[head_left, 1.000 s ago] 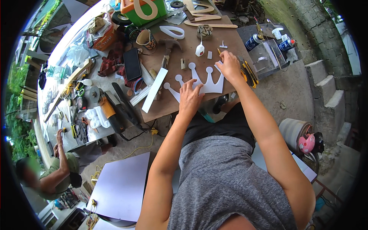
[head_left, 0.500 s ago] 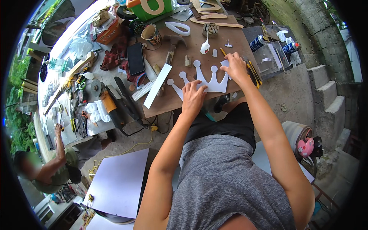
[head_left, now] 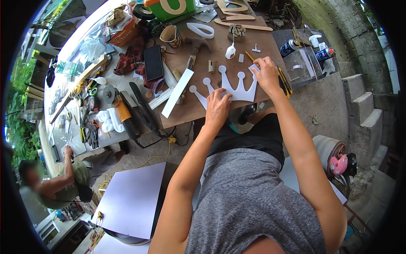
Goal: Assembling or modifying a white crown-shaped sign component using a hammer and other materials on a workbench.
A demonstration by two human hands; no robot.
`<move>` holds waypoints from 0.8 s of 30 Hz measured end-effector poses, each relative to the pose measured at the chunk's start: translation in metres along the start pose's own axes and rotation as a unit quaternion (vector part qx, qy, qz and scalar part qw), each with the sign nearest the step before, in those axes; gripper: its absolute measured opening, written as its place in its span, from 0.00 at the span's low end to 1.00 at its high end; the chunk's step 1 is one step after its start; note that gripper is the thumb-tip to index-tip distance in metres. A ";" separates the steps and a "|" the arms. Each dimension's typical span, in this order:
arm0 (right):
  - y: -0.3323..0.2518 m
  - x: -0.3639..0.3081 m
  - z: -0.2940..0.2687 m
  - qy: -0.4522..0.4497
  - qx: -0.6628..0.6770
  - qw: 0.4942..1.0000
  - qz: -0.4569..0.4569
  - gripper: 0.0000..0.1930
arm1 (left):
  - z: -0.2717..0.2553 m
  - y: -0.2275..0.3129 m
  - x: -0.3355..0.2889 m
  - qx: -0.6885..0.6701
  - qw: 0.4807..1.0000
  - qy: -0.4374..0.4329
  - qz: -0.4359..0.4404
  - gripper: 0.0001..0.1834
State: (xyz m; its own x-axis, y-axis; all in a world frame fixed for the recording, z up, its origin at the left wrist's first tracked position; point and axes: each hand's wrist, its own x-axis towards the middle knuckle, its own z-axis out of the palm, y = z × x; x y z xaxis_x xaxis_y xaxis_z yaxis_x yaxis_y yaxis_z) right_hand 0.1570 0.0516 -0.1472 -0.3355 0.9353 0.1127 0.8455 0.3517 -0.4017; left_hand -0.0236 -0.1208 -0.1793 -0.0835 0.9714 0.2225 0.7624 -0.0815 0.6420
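Note:
A white crown cutout (head_left: 240, 94) with round-tipped points lies flat at the near edge of the brown board. My left hand (head_left: 218, 106) rests over its lower left part with bent fingers holding it, covering some of the shape. At the crown's right end, my right hand (head_left: 268, 77) has its thumb and fingertips brought together on a white strip (head_left: 254, 67); the fingers partly hide it. A pencil (head_left: 250, 56) lies just beyond these fingertips. Beside my right wrist are yellow-and-black cutters (head_left: 286, 82). A white glue bottle (head_left: 230, 51) stands farther off, near a small white rectangle (head_left: 241, 58).
Left of the crown lie a white strip (head_left: 177, 93), a hammer (head_left: 193, 53), a phone (head_left: 153, 62) and an angle grinder (head_left: 120, 109). Spray cans (head_left: 289, 47) stand at right beside a clear box (head_left: 302, 63). A co-worker (head_left: 61, 184) is at the table's far left.
The whole view has shifted slightly, so the table things sit a little lower and to the right. Both hands stay at the crown. The co-worker's hand and head have moved a little.

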 end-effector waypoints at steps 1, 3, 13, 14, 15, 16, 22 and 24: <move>0.000 -0.004 -0.001 -0.003 -0.005 1.000 -0.008 0.15 | 0.000 -0.001 -0.001 0.000 1.000 -0.001 -0.001 0.16; -0.002 -0.013 -0.005 -0.006 -0.011 1.000 -0.014 0.14 | 0.000 -0.001 -0.001 -0.008 1.000 0.002 0.003 0.17; 0.016 -0.043 -0.012 -0.041 -0.047 0.998 0.014 0.16 | -0.029 -0.010 -0.017 0.045 0.999 0.007 -0.011 0.20; 0.019 -0.045 -0.012 -0.045 -0.057 0.997 0.006 0.16 | -0.030 -0.010 -0.018 0.042 0.999 -0.002 -0.010 0.19; 0.016 -0.045 -0.013 -0.044 -0.056 0.997 0.005 0.16 | -0.029 -0.010 -0.019 0.043 0.999 -0.001 -0.009 0.19; 0.014 -0.045 -0.015 -0.054 -0.056 0.997 0.008 0.17 | -0.029 -0.011 -0.020 0.048 0.999 0.003 -0.005 0.19; 0.008 -0.046 -0.012 -0.053 -0.081 0.995 0.022 0.19 | -0.026 -0.014 -0.022 0.048 0.999 0.016 -0.001 0.17; 0.009 -0.045 -0.008 -0.035 -0.073 0.996 0.034 0.18 | -0.026 -0.015 -0.023 0.046 0.999 0.017 0.000 0.17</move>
State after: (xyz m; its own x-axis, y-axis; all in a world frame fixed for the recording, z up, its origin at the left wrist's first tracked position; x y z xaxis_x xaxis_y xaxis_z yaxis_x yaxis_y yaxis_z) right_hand 0.1832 0.0132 -0.1484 -0.2990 0.9540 0.0235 0.9173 0.2941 -0.2683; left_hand -0.0500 -0.1473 -0.1749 -0.1031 0.9631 0.2486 0.8184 -0.0599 0.5715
